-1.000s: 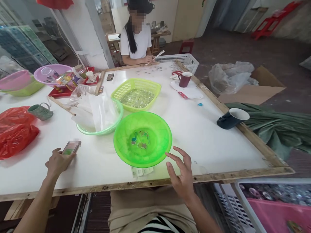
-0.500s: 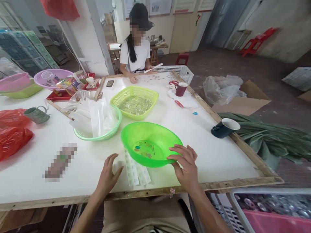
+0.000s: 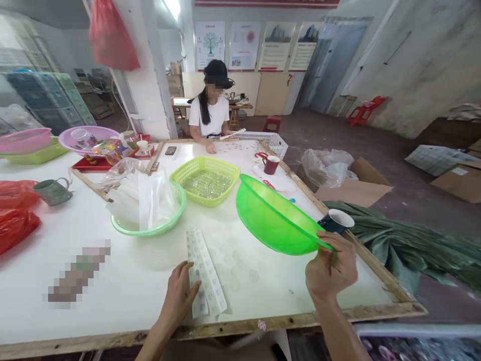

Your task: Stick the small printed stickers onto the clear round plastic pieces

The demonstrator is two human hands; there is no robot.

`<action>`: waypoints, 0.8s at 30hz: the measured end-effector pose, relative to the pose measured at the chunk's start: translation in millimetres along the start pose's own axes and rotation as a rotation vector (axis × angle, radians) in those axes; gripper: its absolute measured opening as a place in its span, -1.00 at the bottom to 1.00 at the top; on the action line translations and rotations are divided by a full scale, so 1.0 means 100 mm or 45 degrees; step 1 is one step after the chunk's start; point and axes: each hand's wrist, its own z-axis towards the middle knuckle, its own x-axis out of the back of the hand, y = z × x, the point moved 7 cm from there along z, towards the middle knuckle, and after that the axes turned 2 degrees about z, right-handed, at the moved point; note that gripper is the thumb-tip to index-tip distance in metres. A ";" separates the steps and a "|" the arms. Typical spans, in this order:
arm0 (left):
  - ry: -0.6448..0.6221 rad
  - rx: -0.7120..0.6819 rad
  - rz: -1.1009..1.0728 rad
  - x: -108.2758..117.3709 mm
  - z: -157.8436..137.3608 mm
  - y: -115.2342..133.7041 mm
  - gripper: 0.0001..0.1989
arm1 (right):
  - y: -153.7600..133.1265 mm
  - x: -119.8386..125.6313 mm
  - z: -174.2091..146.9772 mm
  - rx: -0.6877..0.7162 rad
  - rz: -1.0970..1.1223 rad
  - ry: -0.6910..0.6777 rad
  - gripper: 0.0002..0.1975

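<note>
The rim of a green bowl (image 3: pixel 276 220) is gripped between the thumb and bent fingers of the right hand (image 3: pixel 332 265); the bowl is held tilted, left of those fingers. A dark mug (image 3: pixel 336 220) is seen just beyond them. The left hand (image 3: pixel 179 290) is held loosely open, its fingertips placed over the edge of paper strips (image 3: pixel 206 273).

The green bowl (image 3: pixel 278 220) hides its bottom, while pixelation blurs 1 apparently flat object (image 3: pixel 78 275).
</note>
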 end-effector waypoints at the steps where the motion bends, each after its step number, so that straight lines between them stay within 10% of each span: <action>1: 0.014 0.005 -0.003 -0.01 0.00 0.00 -0.58 | -0.05 -0.05 0.06 0.012 0.027 0.041 -0.84; 11: -0.102 0.062 0.060 -0.09 -0.07 0.06 -0.48 | -1.16 -1.54 0.26 0.155 0.536 -0.138 -0.81; 24: -0.300 0.121 -0.029 -0.23 -0.10 0.10 -0.32 | -4.05 -3.48 -1.01 0.564 0.957 -0.984 -0.72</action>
